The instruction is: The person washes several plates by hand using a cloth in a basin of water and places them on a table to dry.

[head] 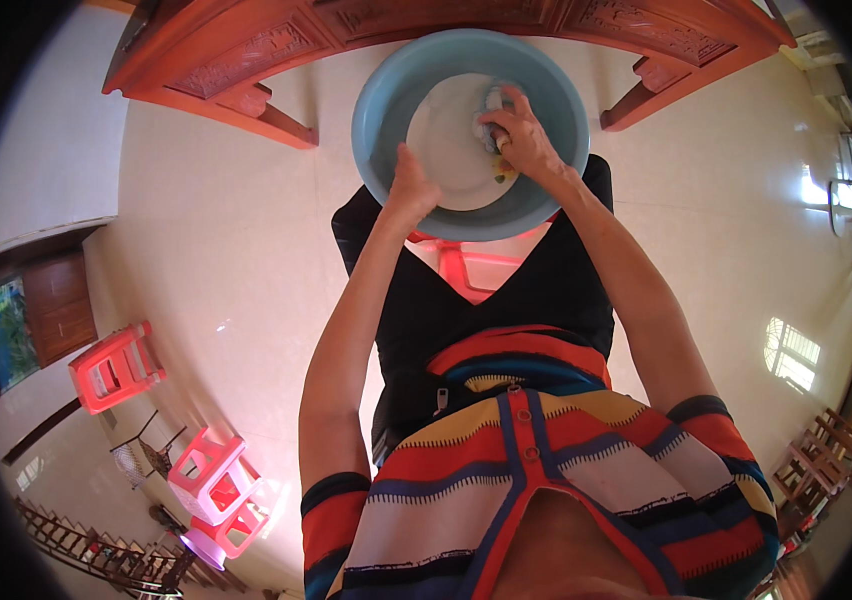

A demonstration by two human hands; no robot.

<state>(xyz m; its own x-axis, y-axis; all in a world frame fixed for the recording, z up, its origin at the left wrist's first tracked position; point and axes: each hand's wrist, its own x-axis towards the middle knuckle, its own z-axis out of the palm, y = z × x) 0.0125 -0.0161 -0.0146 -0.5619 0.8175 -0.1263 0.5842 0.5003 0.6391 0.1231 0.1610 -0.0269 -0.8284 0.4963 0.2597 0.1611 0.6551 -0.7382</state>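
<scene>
A round white plate (447, 127) lies tilted in a light blue plastic basin (471, 227) in front of me. Colourful decoration shows near its right edge. My left hand (414, 184) grips the lower left rim, thumb on top, its other fingers mostly hidden from sight. Bunched under the fingers of my right hand (525, 142) is a pale cloth (484, 133), pressed against the right side of the plate's face. The basin sits between my knees, over a red plastic stool (457, 266) that is partly hidden. Whether water is in the basin is hard to tell.
A carved wooden table (366, 34) stands just beyond the basin, its legs on either side. Red plastic stools (115, 367) and a pink stool (216, 476) stand on the tiled floor at left. Wooden furniture (820, 457) lines the right edge.
</scene>
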